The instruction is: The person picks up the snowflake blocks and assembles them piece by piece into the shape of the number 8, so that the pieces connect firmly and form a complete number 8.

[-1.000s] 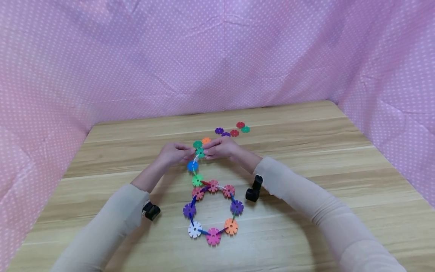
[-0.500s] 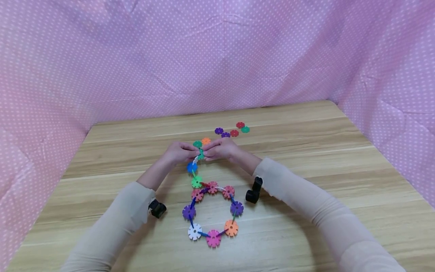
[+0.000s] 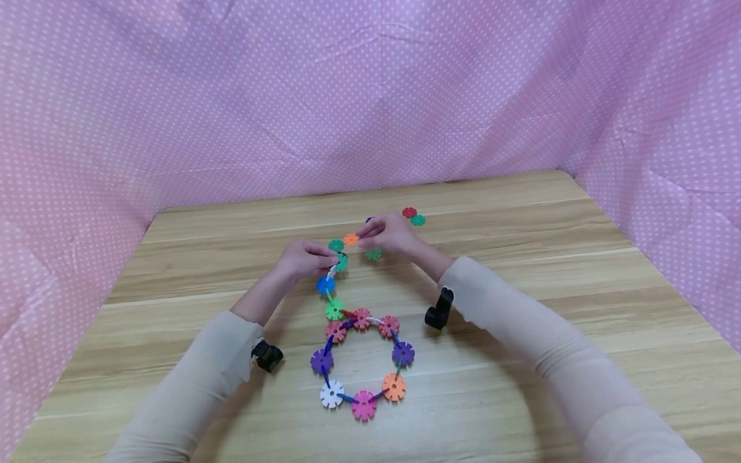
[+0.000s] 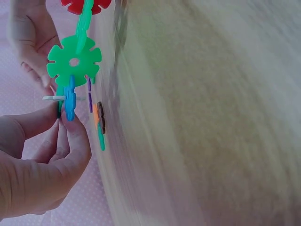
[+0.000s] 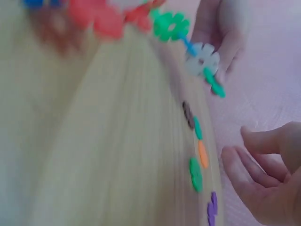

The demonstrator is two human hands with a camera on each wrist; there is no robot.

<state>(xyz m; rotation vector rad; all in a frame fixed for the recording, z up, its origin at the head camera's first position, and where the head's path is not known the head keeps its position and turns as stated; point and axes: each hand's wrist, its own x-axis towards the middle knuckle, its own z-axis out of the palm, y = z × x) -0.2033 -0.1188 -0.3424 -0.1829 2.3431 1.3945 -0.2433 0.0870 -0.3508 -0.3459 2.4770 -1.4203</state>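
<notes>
My left hand (image 3: 305, 259) pinches a teal-green notched disc (image 3: 341, 262) between thumb and fingers. That disc ends a chain of interlocked plastic flower discs, joined through a white one (image 5: 202, 60) to a blue disc (image 3: 326, 285) and a bright green disc (image 3: 335, 310). Nearer me the chain runs into a ring of discs, with a pink disc (image 3: 364, 406) at its front. My right hand (image 3: 393, 235) is over the loose discs, next to an orange disc (image 3: 350, 239). In the right wrist view its thumb and fingers are apart and hold nothing.
Loose discs lie on the wooden table (image 3: 521, 257): a green disc (image 3: 336, 245), another green disc (image 3: 373, 254), and at the back a red disc (image 3: 409, 212) beside a teal disc (image 3: 418, 220). My right hand partly hides purple discs (image 5: 212, 207). Pink dotted cloth (image 3: 370, 96) surrounds the table.
My right hand has let go of the chain's end disc and moved right and away over the loose discs. A green loose disc now shows below it. My left hand keeps its pinch.
</notes>
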